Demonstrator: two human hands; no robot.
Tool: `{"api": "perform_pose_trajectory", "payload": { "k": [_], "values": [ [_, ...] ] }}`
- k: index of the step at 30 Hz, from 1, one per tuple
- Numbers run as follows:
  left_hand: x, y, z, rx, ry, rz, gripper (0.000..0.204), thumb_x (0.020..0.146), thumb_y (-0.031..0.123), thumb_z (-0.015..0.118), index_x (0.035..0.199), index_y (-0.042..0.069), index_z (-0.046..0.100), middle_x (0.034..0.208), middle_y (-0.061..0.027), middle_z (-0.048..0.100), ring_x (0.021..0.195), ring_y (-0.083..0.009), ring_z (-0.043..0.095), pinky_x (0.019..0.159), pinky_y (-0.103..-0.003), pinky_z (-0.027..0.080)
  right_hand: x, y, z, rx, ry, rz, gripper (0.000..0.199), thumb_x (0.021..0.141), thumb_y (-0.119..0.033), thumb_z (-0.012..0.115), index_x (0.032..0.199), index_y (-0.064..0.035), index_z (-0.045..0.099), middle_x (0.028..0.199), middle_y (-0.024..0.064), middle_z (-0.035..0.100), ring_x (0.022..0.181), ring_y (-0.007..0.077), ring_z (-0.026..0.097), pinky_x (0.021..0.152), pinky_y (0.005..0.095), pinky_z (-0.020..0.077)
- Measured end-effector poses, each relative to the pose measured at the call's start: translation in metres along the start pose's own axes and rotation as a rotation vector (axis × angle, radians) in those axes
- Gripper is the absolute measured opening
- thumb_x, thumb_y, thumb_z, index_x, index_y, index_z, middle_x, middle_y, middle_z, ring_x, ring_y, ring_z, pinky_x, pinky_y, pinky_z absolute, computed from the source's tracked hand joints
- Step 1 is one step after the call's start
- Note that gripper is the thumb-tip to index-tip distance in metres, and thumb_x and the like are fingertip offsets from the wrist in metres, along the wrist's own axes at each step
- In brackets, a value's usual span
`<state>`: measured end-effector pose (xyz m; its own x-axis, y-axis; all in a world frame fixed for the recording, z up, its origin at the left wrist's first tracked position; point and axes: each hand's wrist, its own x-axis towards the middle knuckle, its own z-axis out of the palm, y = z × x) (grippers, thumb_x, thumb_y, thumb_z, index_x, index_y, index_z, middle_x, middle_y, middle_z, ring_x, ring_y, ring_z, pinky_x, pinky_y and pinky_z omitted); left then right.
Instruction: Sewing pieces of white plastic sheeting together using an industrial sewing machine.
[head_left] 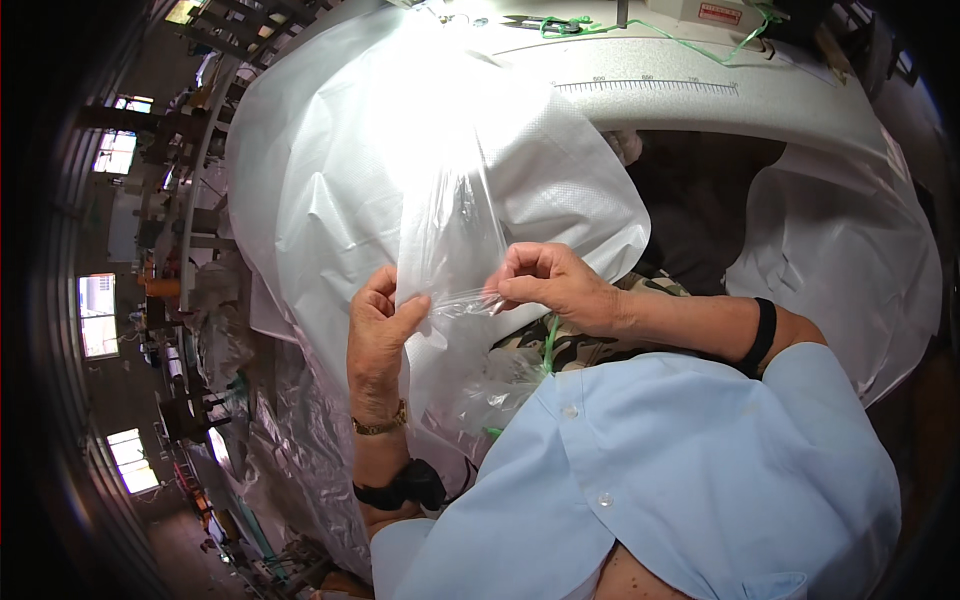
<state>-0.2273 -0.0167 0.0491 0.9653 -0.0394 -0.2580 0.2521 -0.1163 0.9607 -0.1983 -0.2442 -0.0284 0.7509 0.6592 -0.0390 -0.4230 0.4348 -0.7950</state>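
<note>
Pinching the clear film [460, 302] at its left side, your left hand [378, 335] has its thumb and fingers nearly together; whether the white sheet [345, 225] beside them is caught too cannot be told. Your right hand [570, 288] has its thumb and curled forefinger closed on the film's right side. Between the two sets of fingers, the film is drawn into taut creases, its upper part spreading away from you over the white sheet toward the worktop [680, 108]. Just below your right hand, a green strand [551, 343] hangs near your shirt [640, 430].
</note>
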Motion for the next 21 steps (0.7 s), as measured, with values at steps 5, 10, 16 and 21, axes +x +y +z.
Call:
{"api": "perform_pose_trajectory", "payload": {
  "k": [5,10,16,21],
  "values": [
    [0.003,-0.008,-0.003,0.045,-0.004,-0.004,0.03,0.084,0.005,0.064,0.113,-0.002,0.061,0.099,-0.0045,0.068,0.082,-0.0071,0.063,0.073,-0.021,0.049,-0.003,0.002,-0.007,0.004,-0.018,-0.027,0.011,0.096,-0.013,0.059,0.089,-0.0054,0.056,0.1,0.0092,0.067,0.098,0.0134,0.063,0.091,0.0313,0.051],
    [0.001,-0.025,0.01,0.433,0.063,0.216,0.016,0.086,0.001,0.066,0.101,-0.002,0.061,0.079,-0.0013,0.062,0.065,-0.0054,0.052,0.059,-0.023,0.043,-0.005,-0.024,0.003,-0.101,-0.067,-0.174,0.009,0.096,-0.012,0.057,0.091,-0.0054,0.054,0.095,0.0076,0.067,0.094,0.0116,0.063,0.086,0.0307,0.0508],
    [-0.01,0.021,0.024,0.824,0.265,0.558,0.004,0.088,0.001,0.064,0.091,-0.002,0.063,0.074,-0.0099,0.057,0.063,-0.0099,0.053,0.058,-0.025,0.042,-0.006,-0.052,0.015,-0.154,-0.093,-0.177,0.009,0.097,-0.011,0.055,0.092,-0.0054,0.05,0.077,-0.0009,0.055,0.068,0.0054,0.054,0.065,0.0222,0.0478],
    [-0.012,0.034,0.03,0.487,-0.018,0.381,0.005,0.089,-0.001,0.062,0.093,-0.004,0.064,0.075,-0.0031,0.059,0.067,-0.0067,0.052,0.06,-0.023,0.043,0.0,-0.053,0.026,-0.475,-0.119,-0.243,0.011,0.097,-0.012,0.055,0.092,-0.0033,0.052,0.072,-0.0034,0.048,0.063,0.0025,0.044,0.055,0.0208,0.0389]
  ]
}}
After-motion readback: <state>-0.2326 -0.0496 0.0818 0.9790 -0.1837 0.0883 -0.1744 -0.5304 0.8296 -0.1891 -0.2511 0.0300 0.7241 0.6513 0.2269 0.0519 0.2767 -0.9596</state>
